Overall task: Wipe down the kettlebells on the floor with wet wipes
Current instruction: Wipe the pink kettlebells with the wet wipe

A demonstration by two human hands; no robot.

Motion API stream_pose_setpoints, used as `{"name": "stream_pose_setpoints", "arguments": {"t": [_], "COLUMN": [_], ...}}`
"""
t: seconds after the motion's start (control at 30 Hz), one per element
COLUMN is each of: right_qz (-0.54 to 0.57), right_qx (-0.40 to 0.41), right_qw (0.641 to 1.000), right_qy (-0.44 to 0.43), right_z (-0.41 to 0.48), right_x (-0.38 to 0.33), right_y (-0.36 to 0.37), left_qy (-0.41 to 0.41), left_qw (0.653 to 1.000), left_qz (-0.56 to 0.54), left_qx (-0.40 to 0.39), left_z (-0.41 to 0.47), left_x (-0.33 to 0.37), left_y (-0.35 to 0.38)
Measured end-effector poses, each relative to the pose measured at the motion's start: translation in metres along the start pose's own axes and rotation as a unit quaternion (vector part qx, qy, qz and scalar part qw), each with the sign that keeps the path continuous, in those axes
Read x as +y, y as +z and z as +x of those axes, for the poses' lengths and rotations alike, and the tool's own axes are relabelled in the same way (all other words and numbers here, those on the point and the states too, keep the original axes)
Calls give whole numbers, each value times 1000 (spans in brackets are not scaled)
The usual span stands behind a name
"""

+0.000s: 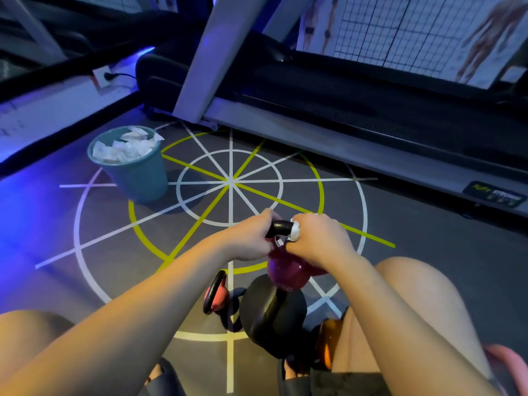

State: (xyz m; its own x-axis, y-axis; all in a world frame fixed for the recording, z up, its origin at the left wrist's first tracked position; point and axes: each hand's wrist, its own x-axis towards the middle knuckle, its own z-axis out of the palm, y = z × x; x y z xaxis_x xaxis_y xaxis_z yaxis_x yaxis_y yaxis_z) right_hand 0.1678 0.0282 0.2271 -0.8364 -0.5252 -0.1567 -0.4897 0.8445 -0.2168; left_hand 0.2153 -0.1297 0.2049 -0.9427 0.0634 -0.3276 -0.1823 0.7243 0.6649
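The left hand (pixel 251 238) grips one end of the black curved handle (pixel 281 225) of the glossy magenta kettlebell (pixel 285 270). The right hand (pixel 317 238) wraps a crumpled white wet wipe (pixel 295 230) round the other end. The kettlebell is over the yellow ring (pixel 148 241) painted on the grey floor (pixel 414 252), just beyond a matte black kettlebell (pixel 271 312).

Left hand (pixel 251 238) grips magenta kettlebell (pixel 288 270) handle; right hand (pixel 317 238) presses white wipe (pixel 295 230) onto it. Black kettlebell (pixel 271 312) just beside. Teal bin (pixel 137 172) holds used wipes.

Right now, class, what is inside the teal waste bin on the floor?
Crumpled white wipes fill the teal waste bin up to its rim. Anything beneath that top layer is covered and cannot be seen.
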Motion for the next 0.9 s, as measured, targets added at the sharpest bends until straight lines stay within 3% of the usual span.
{"name": "stream_pose_setpoints", "arguments": {"t": [0.13,0.33,0.43,0.57,0.77,0.9], "right_qz": [-22,64,14,-68,-78,-83], "right_qx": [29,-2,-11,11,30,25], "right_qw": [999,996,998,998,996,996], "right_qy": [-20,62,65,8,-39,9], "right_z": [3,-2,-3,2,8,4], "right_x": [-10,19,18,-6,-20,12], "right_y": [1,6,3,1,4,4], "left_qy": [-36,-41,-20,19,3,-19], "left_qw": [999,998,1000,999,1000,997], "left_qz": [-36,-54,-8,36,-28,-69], "left_qx": [3,11,-7,-13,0,-3], "left_z": [-5,-2,0,-1,-2,0], "left_x": [-17,-25,-12,6,-11,-25], "left_y": [-4,-3,-4,3,-1,0]}}
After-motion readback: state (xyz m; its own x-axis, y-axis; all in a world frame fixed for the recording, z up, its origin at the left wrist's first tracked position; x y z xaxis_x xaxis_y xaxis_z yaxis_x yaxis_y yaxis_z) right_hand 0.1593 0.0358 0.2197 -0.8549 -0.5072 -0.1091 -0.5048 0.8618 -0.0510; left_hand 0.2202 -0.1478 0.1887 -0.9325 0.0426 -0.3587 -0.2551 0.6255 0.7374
